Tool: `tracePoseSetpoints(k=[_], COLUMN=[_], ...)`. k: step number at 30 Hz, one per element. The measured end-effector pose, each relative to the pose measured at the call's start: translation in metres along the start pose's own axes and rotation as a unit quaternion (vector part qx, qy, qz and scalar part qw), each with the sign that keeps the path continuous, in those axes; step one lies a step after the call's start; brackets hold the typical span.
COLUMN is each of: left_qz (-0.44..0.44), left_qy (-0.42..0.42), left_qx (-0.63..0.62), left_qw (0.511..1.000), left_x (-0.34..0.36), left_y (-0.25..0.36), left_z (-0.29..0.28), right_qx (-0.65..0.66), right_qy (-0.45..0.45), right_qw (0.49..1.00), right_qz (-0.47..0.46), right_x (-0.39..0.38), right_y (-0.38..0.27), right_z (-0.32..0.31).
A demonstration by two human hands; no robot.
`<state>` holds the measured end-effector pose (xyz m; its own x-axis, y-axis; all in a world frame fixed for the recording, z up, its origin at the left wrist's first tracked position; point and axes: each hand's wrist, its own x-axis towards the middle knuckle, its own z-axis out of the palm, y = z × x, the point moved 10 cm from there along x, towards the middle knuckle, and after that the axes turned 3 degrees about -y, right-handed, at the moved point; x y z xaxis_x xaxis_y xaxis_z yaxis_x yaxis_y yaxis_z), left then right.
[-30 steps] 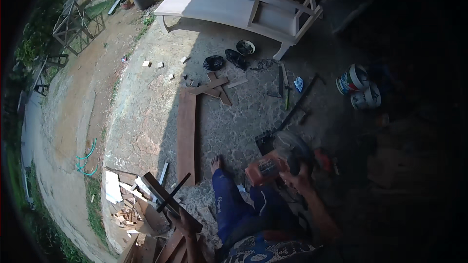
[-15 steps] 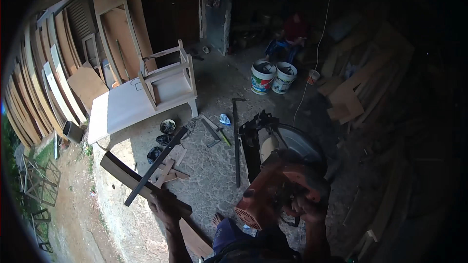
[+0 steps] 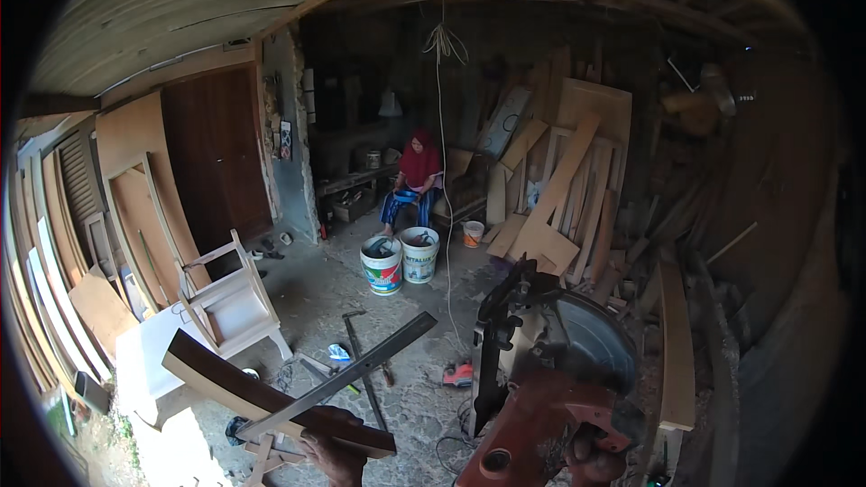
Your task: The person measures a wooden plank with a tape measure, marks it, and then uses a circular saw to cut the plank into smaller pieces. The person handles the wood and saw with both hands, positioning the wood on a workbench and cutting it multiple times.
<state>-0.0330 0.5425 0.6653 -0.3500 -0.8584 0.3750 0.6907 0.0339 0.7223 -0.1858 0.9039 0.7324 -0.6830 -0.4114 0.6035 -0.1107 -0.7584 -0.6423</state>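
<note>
My left hand (image 3: 332,446) grips a brown wooden board (image 3: 225,374), with a long dark straight bar (image 3: 361,361) lying crosswise over it, both raised at the lower left. My right hand (image 3: 595,455) is wrapped round the handle of a large red circular saw (image 3: 541,419), held at the lower right with its grey guard and dark base turned upward. Much of my right hand is shadowed by the saw body.
A seated person in a red head covering (image 3: 419,167) is behind two white buckets (image 3: 419,261). Pale furniture (image 3: 244,307) stands left. Leaning boards (image 3: 559,198) fill the back right. A red power tool (image 3: 458,374) and cords lie on the concrete floor (image 3: 307,284).
My view has swung rightward and upward into the covered workshop, revealing the roof and seated person. The board with the bar and the saw have moved along with my hands, which still grip them.
</note>
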Motion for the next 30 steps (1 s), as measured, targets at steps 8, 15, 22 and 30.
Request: tracePoseSetpoints(k=[8, 15, 22, 30], left_qz=[-0.018, -0.076, -0.097, -0.126], left_qy=[-0.078, -0.143, -0.192, -0.222], left_qx=[-0.054, -0.130, -0.142, -0.138], left_qw=[0.995, 0.978, 0.966, 0.957], left_x=[-0.020, -0.009, 0.002, 0.012], left_y=[-0.039, -0.078, -0.113, -0.133], left_z=[0.066, 0.106, 0.129, 0.141], right_qx=[-0.031, -0.043, -0.059, -0.136], right_qy=[0.055, 0.076, 0.091, 0.211], right_qw=[0.997, 0.995, 0.992, 0.963], right_qz=[-0.038, -0.048, -0.057, -0.094], right_x=[-0.020, -0.022, -0.022, -0.037], right_y=[-0.046, -0.042, -0.032, -0.028], right_z=[-0.043, -0.045, -0.039, -0.043])
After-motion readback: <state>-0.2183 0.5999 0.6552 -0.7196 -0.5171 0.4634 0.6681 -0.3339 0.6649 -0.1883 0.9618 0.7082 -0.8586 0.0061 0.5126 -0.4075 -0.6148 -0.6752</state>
